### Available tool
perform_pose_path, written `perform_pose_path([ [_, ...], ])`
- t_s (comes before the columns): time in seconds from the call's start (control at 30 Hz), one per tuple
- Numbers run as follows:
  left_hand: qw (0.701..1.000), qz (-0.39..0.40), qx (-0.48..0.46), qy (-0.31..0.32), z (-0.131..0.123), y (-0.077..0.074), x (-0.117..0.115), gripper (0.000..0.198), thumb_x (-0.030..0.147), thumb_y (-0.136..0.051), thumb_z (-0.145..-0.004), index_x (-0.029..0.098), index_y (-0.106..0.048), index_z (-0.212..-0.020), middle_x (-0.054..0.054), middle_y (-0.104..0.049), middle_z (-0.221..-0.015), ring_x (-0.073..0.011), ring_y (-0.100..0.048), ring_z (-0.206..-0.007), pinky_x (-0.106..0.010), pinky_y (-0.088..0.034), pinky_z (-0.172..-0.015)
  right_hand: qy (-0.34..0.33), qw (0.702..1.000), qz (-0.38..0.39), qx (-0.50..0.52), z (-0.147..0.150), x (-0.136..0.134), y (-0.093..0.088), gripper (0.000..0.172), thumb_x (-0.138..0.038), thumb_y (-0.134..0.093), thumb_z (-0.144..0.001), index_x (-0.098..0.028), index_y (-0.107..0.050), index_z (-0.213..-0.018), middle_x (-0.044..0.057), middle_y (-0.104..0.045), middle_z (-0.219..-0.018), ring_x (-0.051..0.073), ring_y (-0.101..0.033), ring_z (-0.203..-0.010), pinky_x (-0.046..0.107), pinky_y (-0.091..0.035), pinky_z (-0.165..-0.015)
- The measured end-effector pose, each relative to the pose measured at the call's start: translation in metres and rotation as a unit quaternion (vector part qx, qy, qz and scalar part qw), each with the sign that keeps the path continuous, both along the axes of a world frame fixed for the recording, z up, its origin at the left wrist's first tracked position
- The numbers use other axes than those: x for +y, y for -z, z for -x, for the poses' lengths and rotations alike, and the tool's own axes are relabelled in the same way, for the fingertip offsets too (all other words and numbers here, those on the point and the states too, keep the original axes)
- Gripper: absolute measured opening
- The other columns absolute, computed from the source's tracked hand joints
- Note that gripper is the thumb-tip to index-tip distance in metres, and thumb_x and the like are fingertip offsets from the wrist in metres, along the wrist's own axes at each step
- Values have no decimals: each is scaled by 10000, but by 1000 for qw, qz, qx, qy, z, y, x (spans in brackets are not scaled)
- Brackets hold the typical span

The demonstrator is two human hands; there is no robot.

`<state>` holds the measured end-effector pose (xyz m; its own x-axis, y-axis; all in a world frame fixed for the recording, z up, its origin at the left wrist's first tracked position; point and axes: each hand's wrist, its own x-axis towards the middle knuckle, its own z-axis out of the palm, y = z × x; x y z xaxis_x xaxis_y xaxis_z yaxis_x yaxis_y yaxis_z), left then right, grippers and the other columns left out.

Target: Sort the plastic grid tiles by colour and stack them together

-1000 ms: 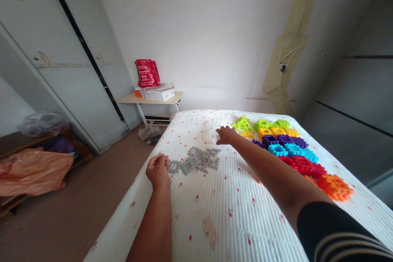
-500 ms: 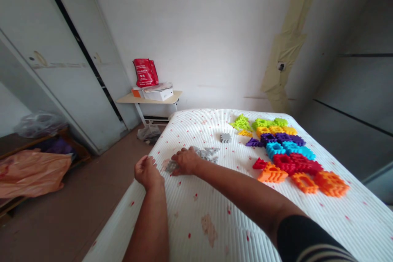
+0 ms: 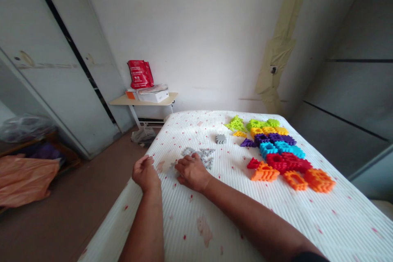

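Observation:
Grey plastic interlocking pieces lie loosely piled on the mattress in front of me. My right hand rests over the near left of this pile, its fingers bent down around a grey piece that they mostly cover. To the left, above the mattress edge, my left hand is raised with its fingers curled together. Whether something small is inside it cannot be made out. Just beyond the pile sits a grey stack of square pieces with notched edges.
On the right are rows of notched blocks: lime green, yellow, purple, light blue, red and orange. The spotted mattress drops off at left. Behind stands a small table bearing a red bag.
My right hand has drawn slightly nearer and turned, uncovering more grey pieces behind it. The left hand stays curled in about the same place. The view has shifted a little.

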<state>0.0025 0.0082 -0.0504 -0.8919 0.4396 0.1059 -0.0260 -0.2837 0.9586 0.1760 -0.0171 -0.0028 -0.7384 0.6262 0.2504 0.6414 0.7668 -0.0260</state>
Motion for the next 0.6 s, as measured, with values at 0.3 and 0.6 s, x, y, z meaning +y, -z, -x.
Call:
perform_pose_path([
  [0.3, 945, 69, 287, 141, -39, -4, -10, 204, 306, -525, -704, 174, -649, -797, -27, -660, -757, -171, -592, -729, -316, -477, -730, 288, 957, -15, 21, -83, -21, 7, 122, -182, -483, -852, -139, -595, -875, 114, -603, -894, 233, -495, -905, 318, -428, -708],
  [0.6, 726, 121, 591, 331, -69, -5, -19, 256, 158, -529, -709, 250, -706, -870, -20, -684, -988, -201, -563, -977, -357, -422, -907, 346, 937, 6, -39, -99, -28, 22, 206, -184, -453, -865, -100, -618, -955, 178, -591, -979, 253, -532, -890, 295, -468, -577],
])
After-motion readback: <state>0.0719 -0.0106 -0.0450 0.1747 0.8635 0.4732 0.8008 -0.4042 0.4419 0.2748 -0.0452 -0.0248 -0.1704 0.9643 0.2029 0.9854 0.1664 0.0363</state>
